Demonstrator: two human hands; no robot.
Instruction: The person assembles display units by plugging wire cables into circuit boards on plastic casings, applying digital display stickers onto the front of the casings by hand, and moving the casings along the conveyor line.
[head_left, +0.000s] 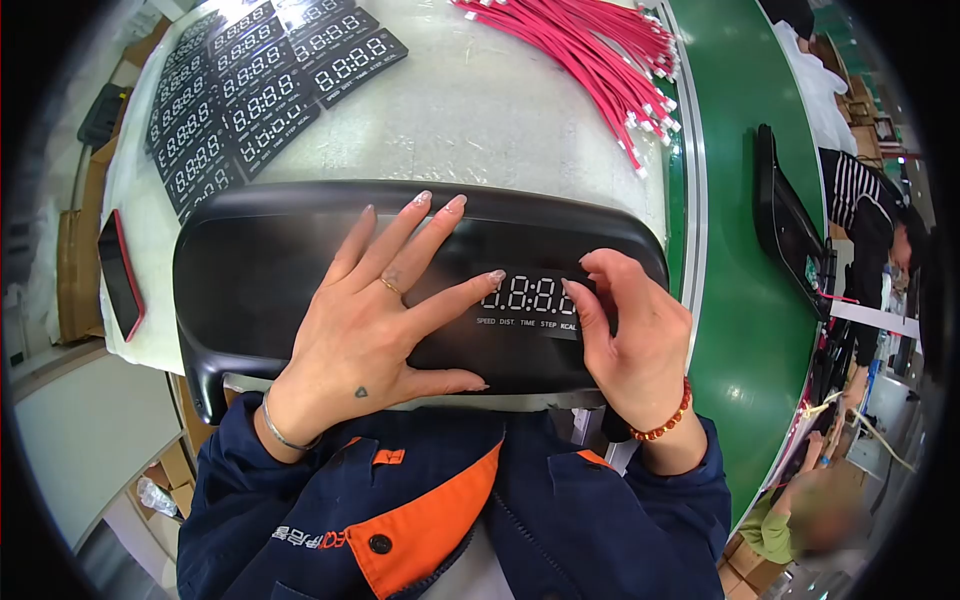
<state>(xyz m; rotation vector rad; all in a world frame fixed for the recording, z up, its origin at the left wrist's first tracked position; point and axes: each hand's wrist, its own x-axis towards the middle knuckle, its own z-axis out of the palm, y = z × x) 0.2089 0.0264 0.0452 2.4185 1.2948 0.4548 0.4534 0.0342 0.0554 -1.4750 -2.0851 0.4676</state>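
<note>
Table (pixel 430 130), left edge: 1 phone (pixel 121 275). Far-left corner: display overlays (pixel 265 95). Near edge: black console housing (pixel 240 275), my left hand (pixel 360 325) spread on it; 1 applied overlay (pixel 528 322), right half. Far-right corner: red cables (pixel 585 60). My right hand (pixel 640 320) curls at the overlay's right end; cannot tell if gripping.

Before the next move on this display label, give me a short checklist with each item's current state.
1. Display label on the black housing, its text reading upright: ok.
2. Left hand braced on the housing, fingers spread: ok.
3. Label's digits fully uncovered: not ok, fingertips of the left hand and right hand overlap its ends.
4. Label edges stuck down without bubbles: cannot tell.
5. Red cables apart from the housing: ok.
6. Phone apart from the housing: ok.
</note>
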